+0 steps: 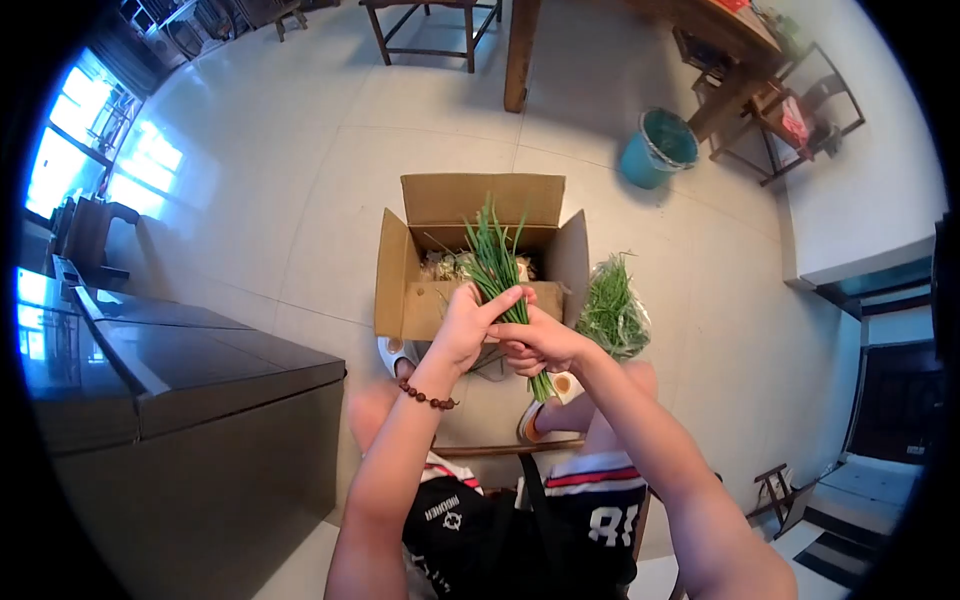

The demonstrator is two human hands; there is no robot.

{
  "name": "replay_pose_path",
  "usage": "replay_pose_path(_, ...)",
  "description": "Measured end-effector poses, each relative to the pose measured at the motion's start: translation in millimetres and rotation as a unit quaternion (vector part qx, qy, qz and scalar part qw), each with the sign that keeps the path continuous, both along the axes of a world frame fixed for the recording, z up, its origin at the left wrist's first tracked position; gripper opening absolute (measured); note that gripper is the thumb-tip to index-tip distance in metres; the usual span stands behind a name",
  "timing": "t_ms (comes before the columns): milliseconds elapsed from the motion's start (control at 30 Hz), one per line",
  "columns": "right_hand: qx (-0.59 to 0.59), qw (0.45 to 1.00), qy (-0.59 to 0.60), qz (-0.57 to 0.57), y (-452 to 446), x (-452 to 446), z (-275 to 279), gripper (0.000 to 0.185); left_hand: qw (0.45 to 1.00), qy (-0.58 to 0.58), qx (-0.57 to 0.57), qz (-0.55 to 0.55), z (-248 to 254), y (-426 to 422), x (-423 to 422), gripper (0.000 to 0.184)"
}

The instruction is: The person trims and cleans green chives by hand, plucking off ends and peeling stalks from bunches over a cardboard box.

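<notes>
A bunch of long green chives (493, 254) is held upright at a slight tilt above the cardboard box (484, 200). My left hand (463, 325) is closed around the left side of the bunch, thumb across the stalks. On the right, my right hand (541, 340) grips the same bunch lower down, with its fingers curled. The cut ends (542, 387) stick out below my hands. The box stands on the floor with its flaps open, and pale plant scraps (445, 266) lie inside. To its right, a clear plastic bag (614, 310) holds more green stalks.
A teal bucket (657, 150) with a liner stands at the back right, near a wooden table (518, 60). A dark glossy cabinet (200, 400) is close on my left. Chairs (425, 50) stand farther back. My feet are on either side of the box's near edge.
</notes>
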State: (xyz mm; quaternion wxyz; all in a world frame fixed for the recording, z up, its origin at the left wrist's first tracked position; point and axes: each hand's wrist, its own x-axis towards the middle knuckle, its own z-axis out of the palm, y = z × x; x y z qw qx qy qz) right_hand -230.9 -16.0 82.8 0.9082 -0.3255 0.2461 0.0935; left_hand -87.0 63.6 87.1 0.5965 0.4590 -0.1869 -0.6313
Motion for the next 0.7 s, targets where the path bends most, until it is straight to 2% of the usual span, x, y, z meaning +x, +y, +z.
replay_pose_path(67, 0.007, 1.0, 0.015, -0.009, -22, 19, -24, 0.046, 0.998, 0.017, -0.025, 0.061, -27, -18, 21, 0.025)
replay_pose_path(133, 0.019, 1.0, 0.011, -0.022, -40, 35, -45, 0.046, 0.997, 0.027, -0.01, 0.077, -55, -30, 44, 0.023)
replay_pose_path(233, 0.04, 0.997, 0.002, -0.061, -55, 49, -68, 0.043, 0.985, 0.105, -0.018, 0.136, -93, -41, 72, 0.025)
replay_pose_path(267, 0.014, 0.996, 0.04, -0.079, -55, 55, -75, 0.041, 0.984, 0.115, 0.008, 0.137, -97, -41, 75, 0.025)
replay_pose_path(333, 0.038, 0.992, 0.02, -0.117, -59, 68, -77, 0.04, 0.98, 0.108, 0.022, 0.163, -85, -55, 84, 0.029)
replay_pose_path(433, 0.085, 0.99, -0.023, -0.114, -73, 80, -80, 0.039, 0.981, 0.103, 0.035, 0.16, -82, -62, 90, 0.034)
replay_pose_path(567, 0.1, 0.988, -0.026, -0.112, -83, 80, -78, 0.034, 0.986, 0.062, 0.035, 0.151, -87, -65, 95, 0.034)
replay_pose_path(700, 0.089, 0.99, -0.031, -0.101, -88, 73, -77, 0.033, 0.985, 0.081, 0.037, 0.145, -84, -64, 96, 0.033)
